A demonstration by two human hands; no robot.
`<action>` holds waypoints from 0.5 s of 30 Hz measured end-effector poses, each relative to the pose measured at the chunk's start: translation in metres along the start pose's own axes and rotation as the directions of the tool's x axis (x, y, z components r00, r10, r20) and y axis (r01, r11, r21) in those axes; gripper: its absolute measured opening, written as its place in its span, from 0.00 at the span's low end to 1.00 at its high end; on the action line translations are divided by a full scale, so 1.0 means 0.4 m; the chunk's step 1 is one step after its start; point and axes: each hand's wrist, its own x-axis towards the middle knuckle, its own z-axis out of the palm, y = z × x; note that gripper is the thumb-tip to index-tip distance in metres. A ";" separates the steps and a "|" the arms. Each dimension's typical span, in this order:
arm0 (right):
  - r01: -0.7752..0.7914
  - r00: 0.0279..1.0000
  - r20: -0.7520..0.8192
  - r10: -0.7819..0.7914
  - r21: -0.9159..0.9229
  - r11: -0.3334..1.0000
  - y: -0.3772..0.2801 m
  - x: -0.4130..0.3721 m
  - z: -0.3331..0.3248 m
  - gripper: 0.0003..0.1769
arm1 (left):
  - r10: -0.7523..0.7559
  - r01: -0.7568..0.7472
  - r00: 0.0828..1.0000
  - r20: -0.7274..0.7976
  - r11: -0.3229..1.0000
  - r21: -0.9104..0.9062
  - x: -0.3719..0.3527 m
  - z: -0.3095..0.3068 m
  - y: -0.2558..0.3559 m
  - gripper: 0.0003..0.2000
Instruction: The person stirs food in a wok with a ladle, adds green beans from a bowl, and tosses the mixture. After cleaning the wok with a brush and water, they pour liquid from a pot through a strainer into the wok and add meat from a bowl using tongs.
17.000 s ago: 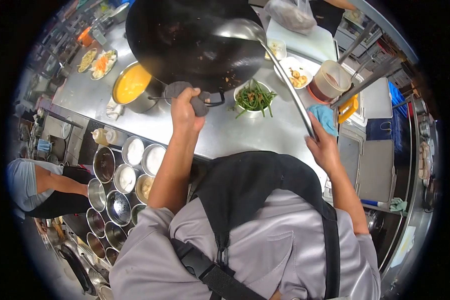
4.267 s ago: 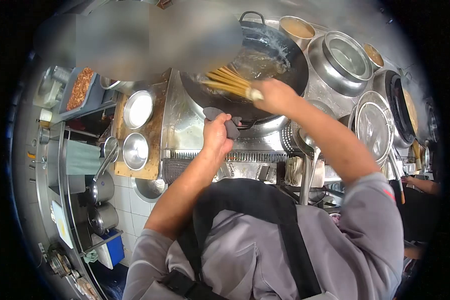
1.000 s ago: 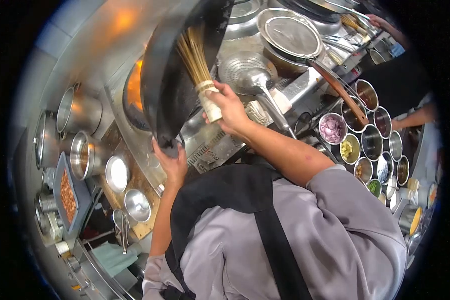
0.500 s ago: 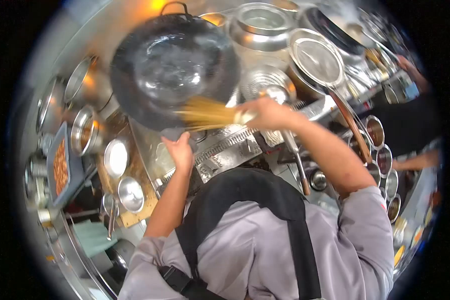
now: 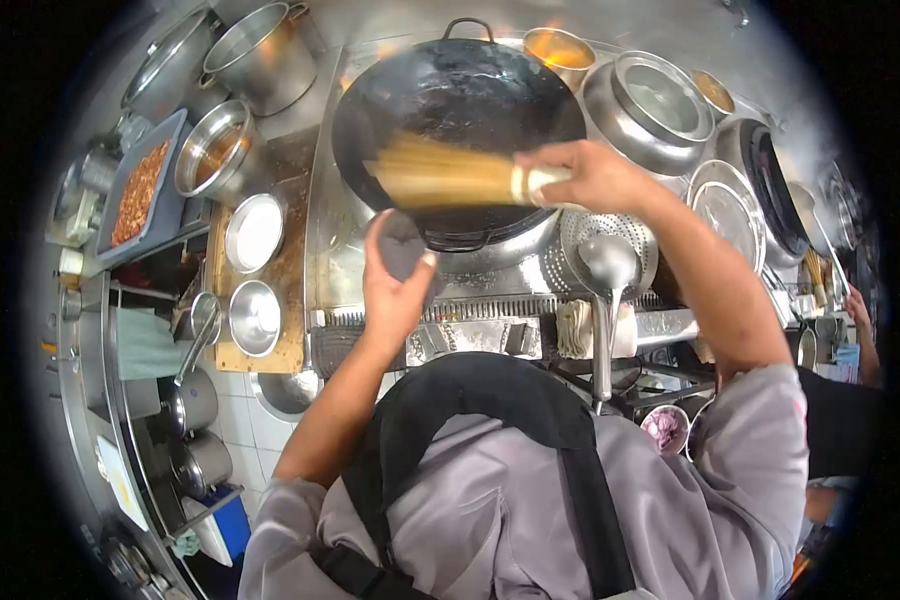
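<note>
My right hand is wrapped round the pale bound handle of a bamboo wok brush. The bristles, smeared by motion, point left over the near side of a large dark wok. The wok sits on the stove, with steam over its wet inside. A dark grey folded cloth or pad is gripped between the thumb and fingers of my left hand, just in front of the wok's near left rim. Close to that pad is the wok's near loop handle.
To the right are a perforated strainer with a ladle across it and a steel pot. Metal bowls line a wooden board at left, beside a tray of brown food. Another person's arm shows far right.
The camera view has shifted, and the wok now appears further right. The brush has moved from the wok's near right edge to over its near left part. My left hand's pad has come off the near rim.
</note>
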 end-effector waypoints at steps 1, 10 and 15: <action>-0.084 0.993 0.081 0.088 -0.051 0.995 0.080 0.041 -0.009 0.25 | 0.100 -0.117 0.985 0.140 0.986 0.121 0.012 -0.012 0.022 0.33; -0.229 0.824 -0.560 0.086 -0.190 0.955 0.233 0.304 0.034 0.23 | 0.031 -0.197 0.924 0.381 0.893 0.406 0.026 0.032 0.057 0.37; 0.026 0.999 0.037 -0.034 0.208 0.978 0.103 0.250 0.190 0.28 | 0.033 -0.199 0.925 0.380 0.891 0.408 0.031 0.035 0.053 0.37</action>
